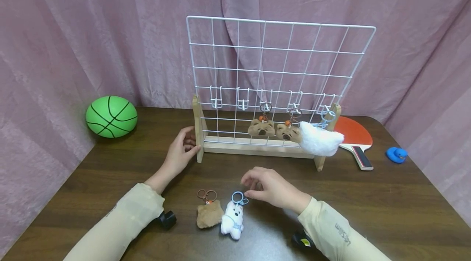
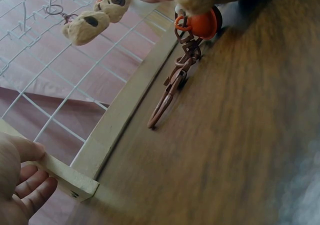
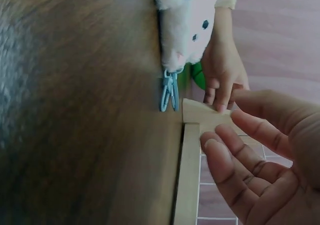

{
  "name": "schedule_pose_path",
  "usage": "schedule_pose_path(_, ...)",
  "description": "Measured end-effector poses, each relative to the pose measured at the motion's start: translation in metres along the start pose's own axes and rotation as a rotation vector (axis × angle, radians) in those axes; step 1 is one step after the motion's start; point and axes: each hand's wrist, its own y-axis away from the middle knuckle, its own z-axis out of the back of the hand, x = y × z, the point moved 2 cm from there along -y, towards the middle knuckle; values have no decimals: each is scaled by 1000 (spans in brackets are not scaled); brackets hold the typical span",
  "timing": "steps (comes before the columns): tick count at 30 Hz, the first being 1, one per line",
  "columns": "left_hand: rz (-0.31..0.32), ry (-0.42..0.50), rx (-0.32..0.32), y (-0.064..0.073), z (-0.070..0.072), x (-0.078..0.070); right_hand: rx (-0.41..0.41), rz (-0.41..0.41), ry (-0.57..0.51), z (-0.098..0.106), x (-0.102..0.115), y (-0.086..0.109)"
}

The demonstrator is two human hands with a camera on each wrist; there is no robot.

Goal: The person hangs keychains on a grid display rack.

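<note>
My left hand (image 1: 179, 152) grips the left wooden leg (image 1: 199, 130) of a white wire grid rack (image 1: 283, 50), thumb on its front edge. Loosely bent and holding nothing, my right hand (image 1: 274, 188) hovers just right of the blue ring on a white plush dog keychain (image 1: 233, 219). Beside that dog lies a brown plush keychain (image 1: 209, 214) with a brown ring and an orange bell. Two brown bear keychains, the left one (image 1: 261, 128) and the right one (image 1: 288, 132), hang from rack hooks. A white fluffy keychain (image 1: 321, 138) hangs at the right end by a blue clasp.
Two white hooks, one (image 1: 216, 103) and another (image 1: 243, 104), hold nothing at the rack's left. A green ball (image 1: 111, 117) sits at the back left. Right of the rack lie a red table tennis paddle (image 1: 353, 132) and a blue rubber duck (image 1: 397, 155). Pink curtains hang behind.
</note>
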Motion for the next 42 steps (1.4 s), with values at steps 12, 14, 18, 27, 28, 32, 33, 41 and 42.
schedule_pose_path(12,23,8,2,-2,-2,1,81,2,51,-12,0,-5)
schedule_pose_path(14,23,10,1,-2,-2,1,89,-5,62,-13,1,-6)
schedule_pose_path(18,17,9,3,-2,-1,1,105,-24,92,-16,1,-10)
schedule_pose_path(27,5,-3,2,-1,0,0,123,1,154,-23,0,-15)
schedule_pose_path(28,6,-3,2,-1,0,0,123,5,157,-23,1,-15)
schedule_pose_path(32,10,0,2,-1,-1,1,130,-6,156,-23,1,-15)
schedule_pose_path(33,8,-2,2,-1,-1,2,133,-9,156,-24,1,-16)
schedule_pose_path(41,8,0,-1,0,-1,2,147,-24,133,-24,1,-17)
schedule_pose_path(42,10,5,0,0,-1,2,147,-21,131,-25,1,-17)
